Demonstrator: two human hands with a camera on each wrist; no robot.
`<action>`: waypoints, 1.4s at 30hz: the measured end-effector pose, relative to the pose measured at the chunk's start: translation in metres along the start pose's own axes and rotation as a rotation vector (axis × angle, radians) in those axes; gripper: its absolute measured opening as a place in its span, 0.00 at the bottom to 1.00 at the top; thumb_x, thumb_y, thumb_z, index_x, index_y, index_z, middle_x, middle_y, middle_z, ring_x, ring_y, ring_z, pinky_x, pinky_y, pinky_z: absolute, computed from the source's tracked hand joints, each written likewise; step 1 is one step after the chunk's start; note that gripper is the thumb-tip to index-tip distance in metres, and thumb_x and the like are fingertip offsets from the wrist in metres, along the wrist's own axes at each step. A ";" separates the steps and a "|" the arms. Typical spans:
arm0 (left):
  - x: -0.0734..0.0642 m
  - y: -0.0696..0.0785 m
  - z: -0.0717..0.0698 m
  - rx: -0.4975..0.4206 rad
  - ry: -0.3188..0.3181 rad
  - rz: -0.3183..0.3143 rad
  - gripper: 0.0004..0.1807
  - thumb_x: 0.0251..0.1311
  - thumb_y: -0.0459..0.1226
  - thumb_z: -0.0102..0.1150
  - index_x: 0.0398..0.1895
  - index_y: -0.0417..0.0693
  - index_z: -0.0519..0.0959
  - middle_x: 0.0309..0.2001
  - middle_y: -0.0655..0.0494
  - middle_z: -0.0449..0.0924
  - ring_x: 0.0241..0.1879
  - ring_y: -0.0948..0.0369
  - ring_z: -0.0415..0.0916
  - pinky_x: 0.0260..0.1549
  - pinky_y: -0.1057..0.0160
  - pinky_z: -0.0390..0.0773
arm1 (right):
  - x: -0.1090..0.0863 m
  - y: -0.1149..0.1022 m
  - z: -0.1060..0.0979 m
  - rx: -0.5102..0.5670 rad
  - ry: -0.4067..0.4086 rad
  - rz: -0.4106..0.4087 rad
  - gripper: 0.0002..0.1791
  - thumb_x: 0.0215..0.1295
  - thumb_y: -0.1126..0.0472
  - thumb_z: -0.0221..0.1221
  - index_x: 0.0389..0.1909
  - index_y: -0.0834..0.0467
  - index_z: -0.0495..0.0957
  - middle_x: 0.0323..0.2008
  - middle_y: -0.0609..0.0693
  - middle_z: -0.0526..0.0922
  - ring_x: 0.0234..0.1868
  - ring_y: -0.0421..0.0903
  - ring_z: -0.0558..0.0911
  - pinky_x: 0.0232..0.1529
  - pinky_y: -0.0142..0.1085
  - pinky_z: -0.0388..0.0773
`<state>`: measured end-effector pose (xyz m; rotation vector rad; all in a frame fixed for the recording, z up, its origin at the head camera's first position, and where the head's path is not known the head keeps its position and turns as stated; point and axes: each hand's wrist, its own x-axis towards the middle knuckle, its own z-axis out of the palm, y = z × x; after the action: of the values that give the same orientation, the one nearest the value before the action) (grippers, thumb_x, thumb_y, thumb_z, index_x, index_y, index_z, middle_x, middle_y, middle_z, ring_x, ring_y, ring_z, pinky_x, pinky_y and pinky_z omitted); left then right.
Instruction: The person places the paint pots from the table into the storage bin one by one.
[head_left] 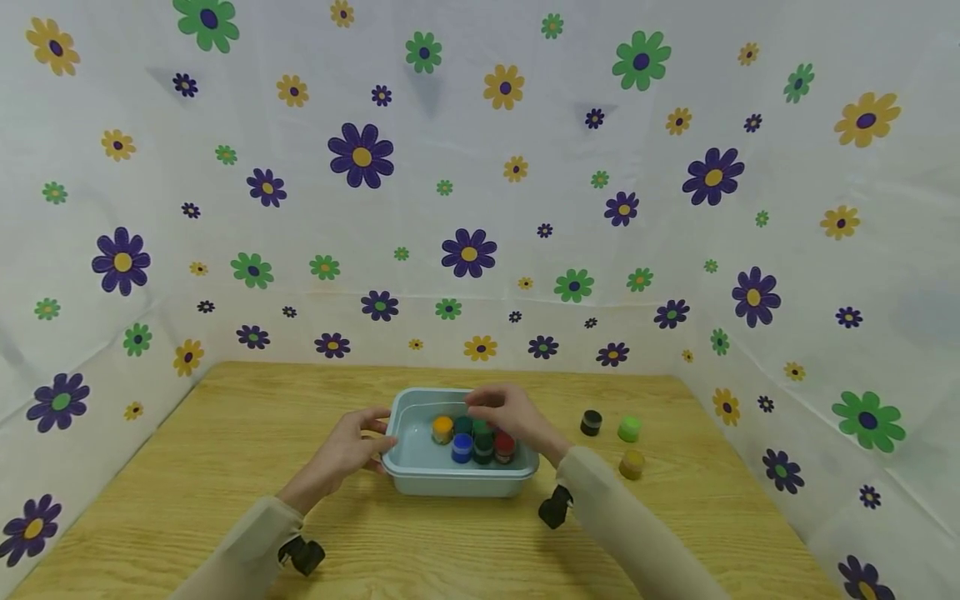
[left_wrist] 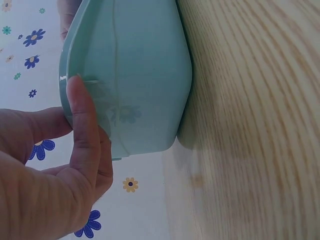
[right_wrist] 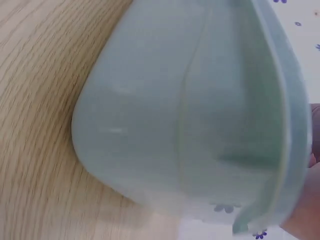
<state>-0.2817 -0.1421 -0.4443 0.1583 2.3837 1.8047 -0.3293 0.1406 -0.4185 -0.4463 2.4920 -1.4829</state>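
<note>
We're probably shifting jars (head_left: 462, 447): left hand (head_left: 351, 446) pinches the tub (head_left: 457, 485); right hand (head_left: 519, 417), we can't tell. Next likely needs the tub steady.

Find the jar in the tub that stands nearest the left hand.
The orange jar: leftmost in the tub, closest to the left hand, and the only orange one there; the others in view are blue, greenish or red.
</note>
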 end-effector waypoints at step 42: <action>0.000 0.001 -0.001 0.008 0.006 -0.009 0.28 0.63 0.30 0.60 0.67 0.36 0.68 0.54 0.37 0.71 0.41 0.50 0.79 0.27 0.56 0.86 | -0.057 0.047 -0.102 0.065 -0.024 -0.020 0.23 0.68 0.54 0.60 0.59 0.63 0.76 0.47 0.52 0.83 0.41 0.43 0.80 0.42 0.36 0.82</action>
<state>-0.2820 -0.1426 -0.4428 0.1430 2.3924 1.7950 -0.3163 0.2659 -0.4105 -0.4759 2.4198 -1.5521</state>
